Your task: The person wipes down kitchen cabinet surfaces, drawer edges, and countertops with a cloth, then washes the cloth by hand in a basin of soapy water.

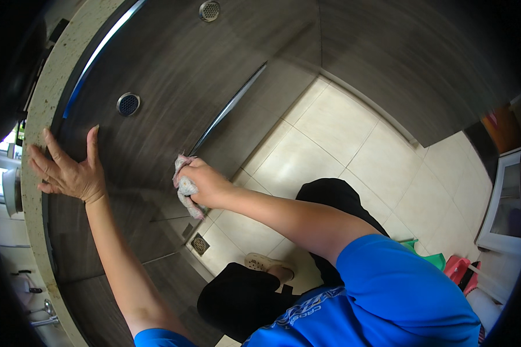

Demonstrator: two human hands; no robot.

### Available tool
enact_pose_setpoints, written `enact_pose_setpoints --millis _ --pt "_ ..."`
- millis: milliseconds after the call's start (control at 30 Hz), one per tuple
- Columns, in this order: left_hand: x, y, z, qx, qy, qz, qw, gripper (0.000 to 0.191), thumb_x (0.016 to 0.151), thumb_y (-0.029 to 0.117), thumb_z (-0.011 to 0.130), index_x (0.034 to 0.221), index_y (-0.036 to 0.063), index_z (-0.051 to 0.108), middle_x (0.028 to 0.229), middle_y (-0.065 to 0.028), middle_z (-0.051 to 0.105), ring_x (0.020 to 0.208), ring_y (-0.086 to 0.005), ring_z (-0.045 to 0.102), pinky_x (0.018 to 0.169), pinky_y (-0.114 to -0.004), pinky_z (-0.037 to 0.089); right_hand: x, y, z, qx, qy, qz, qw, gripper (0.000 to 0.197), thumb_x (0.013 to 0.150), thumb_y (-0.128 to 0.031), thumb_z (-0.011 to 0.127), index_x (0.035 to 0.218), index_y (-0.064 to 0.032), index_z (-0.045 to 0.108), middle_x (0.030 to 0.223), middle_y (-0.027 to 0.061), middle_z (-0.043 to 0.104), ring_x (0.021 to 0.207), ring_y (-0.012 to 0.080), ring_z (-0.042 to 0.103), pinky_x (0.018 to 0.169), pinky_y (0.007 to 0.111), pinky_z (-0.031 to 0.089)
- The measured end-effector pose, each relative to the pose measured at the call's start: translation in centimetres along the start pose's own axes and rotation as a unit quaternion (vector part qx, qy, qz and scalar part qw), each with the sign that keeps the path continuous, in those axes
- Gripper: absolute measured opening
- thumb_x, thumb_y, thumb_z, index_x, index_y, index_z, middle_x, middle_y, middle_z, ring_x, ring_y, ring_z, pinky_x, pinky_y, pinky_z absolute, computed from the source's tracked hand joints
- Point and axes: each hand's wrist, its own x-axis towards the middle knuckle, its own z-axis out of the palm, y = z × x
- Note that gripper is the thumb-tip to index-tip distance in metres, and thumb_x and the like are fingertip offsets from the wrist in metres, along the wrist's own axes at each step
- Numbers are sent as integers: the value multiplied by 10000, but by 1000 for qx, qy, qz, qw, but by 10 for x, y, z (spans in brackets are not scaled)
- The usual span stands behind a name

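My right hand (208, 184) grips a crumpled pink-and-white cloth (186, 186), pressed to the dark wood-grain cabinet front (156, 139). The cloth lies at the near end of a long metal handle strip (230, 106). My left hand (71, 173) is spread with its fingers apart, its fingertips on the edge of the speckled stone countertop (47, 108). Nothing is held in it. Above and to the right of that hand, a round metal vent (128, 104) is set in the cabinet front.
A second round vent (209, 11) sits higher on the cabinet. Pale floor tiles (321, 139) lie below, with a square floor drain (199, 244) near the cabinet base. Green (434, 260) and red plastic items (456, 266) stand at right, beside a white-framed cabinet (501, 204). A faucet (45, 319) shows at left.
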Motion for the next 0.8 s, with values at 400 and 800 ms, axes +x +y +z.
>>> enact_pose_setpoints --millis 400,800 --pt "-18 1 12 78 -29 -45 996 840 676 740 555 1315 204 458 1414 -102 310 1360 -264 168 1084 -424 -93 21 13 -37 -36 42 -26 998 437 566 -11 686 980 -115 596 1004 115 561 999 282 524 872 349 434" --pt "-11 -1 11 42 -41 -57 997 856 674 764 522 1334 227 425 1438 -117 244 1368 -276 101 1041 -464 -186 82 26 -12 -240 355 -185 884 439 671 -132 659 1047 24 493 1201 317 312 1111 508 330 959 529 286"
